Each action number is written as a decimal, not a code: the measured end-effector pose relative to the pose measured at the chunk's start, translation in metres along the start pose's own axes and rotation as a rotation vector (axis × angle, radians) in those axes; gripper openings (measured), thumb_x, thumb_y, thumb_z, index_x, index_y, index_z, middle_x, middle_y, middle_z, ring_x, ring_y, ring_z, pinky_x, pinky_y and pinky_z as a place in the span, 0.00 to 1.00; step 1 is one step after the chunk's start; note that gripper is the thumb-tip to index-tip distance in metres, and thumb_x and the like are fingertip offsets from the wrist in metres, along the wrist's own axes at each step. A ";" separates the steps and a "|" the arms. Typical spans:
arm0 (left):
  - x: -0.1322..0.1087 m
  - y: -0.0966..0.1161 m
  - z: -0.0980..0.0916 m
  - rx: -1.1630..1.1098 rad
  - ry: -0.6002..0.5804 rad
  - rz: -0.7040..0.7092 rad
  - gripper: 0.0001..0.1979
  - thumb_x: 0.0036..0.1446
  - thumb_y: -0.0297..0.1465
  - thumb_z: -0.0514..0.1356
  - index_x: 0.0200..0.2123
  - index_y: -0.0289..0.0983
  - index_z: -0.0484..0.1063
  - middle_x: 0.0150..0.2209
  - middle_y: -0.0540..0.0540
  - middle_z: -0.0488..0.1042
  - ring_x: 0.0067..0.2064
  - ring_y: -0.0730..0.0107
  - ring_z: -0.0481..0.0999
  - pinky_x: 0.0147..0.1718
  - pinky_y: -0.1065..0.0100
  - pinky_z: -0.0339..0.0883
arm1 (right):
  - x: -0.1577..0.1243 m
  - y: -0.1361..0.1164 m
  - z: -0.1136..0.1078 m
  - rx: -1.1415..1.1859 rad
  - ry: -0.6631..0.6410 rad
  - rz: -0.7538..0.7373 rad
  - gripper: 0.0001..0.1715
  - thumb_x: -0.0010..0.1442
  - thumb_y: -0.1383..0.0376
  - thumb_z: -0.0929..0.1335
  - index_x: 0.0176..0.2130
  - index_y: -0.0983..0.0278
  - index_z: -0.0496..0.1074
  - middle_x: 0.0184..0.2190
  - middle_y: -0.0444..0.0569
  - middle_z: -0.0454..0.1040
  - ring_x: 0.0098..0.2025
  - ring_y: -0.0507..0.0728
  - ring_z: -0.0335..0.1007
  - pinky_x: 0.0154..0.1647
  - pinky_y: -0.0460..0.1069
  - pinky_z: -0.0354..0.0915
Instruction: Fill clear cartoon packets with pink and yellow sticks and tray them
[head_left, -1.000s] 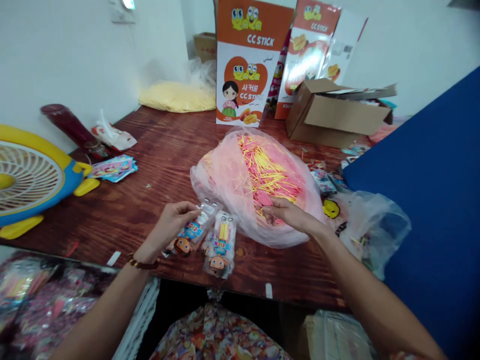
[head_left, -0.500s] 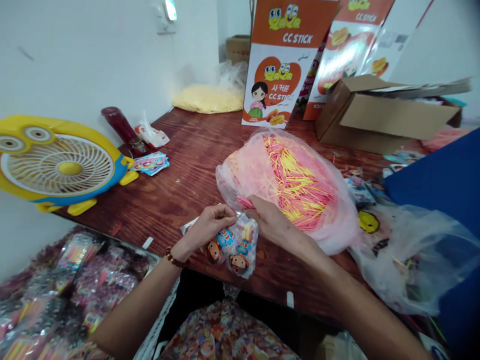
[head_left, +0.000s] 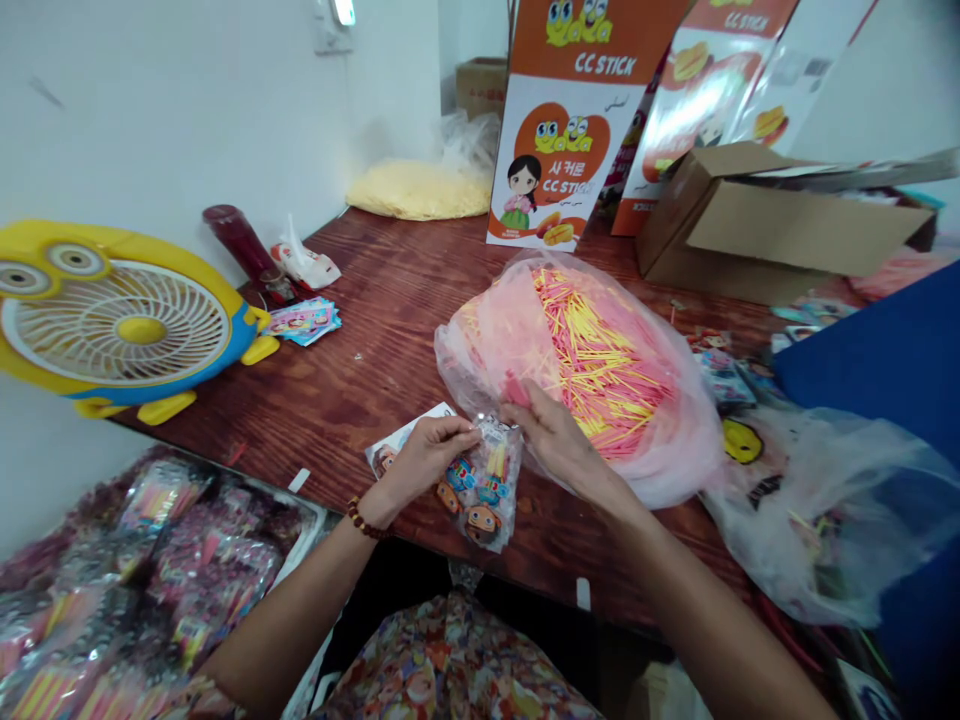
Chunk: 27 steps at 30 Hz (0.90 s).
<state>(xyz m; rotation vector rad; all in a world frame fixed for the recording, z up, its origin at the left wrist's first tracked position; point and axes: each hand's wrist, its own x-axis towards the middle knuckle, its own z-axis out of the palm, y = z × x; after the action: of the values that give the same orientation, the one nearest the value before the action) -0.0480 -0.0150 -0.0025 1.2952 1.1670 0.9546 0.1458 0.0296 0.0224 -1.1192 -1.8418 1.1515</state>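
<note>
At 6 o'clock, table [head_left: 352, 380] front edge: left hand [head_left: 421, 458] pinches packet [head_left: 486, 482] top; right hand [head_left: 553, 442] bunched at packet mouth, grip unclear. Bag of sticks [head_left: 600, 350] at 1 o'clock, heaped: much left, by look. Tray [head_left: 313, 512] at 8 o'clock: many filled packets [head_left: 172, 540].

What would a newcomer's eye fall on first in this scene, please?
The clear plastic bag of pink and yellow sticks at the centre of the brown wooden table, with the left hand and right hand meeting on a small clear printed packet. Next, the yellow-and-blue cartoon fan at the far left.
</note>
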 end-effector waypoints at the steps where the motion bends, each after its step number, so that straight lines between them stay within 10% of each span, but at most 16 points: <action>1: -0.001 0.000 0.000 0.019 0.021 0.024 0.14 0.54 0.41 0.62 0.25 0.35 0.74 0.23 0.51 0.69 0.26 0.73 0.64 0.27 0.71 0.58 | 0.000 0.000 0.000 0.102 0.064 0.011 0.09 0.65 0.56 0.63 0.38 0.59 0.63 0.28 0.41 0.70 0.28 0.52 0.66 0.32 0.48 0.62; 10: -0.003 0.002 0.008 0.113 0.087 0.136 0.16 0.57 0.42 0.59 0.26 0.36 0.74 0.25 0.49 0.71 0.29 0.71 0.65 0.29 0.71 0.60 | 0.002 -0.021 0.023 0.428 0.379 -0.076 0.16 0.67 0.50 0.58 0.43 0.58 0.66 0.36 0.48 0.77 0.40 0.58 0.74 0.43 0.54 0.69; 27: 0.002 0.004 0.008 0.022 0.076 0.159 0.15 0.57 0.40 0.60 0.25 0.35 0.72 0.24 0.51 0.66 0.29 0.73 0.61 0.29 0.72 0.58 | -0.002 -0.024 0.033 0.408 0.219 -0.019 0.12 0.67 0.58 0.63 0.44 0.59 0.72 0.43 0.47 0.80 0.51 0.57 0.73 0.59 0.55 0.63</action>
<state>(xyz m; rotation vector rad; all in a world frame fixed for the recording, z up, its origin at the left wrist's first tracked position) -0.0398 -0.0145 0.0008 1.3960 1.1476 1.1181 0.1107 0.0111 0.0323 -0.9457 -1.3696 1.2673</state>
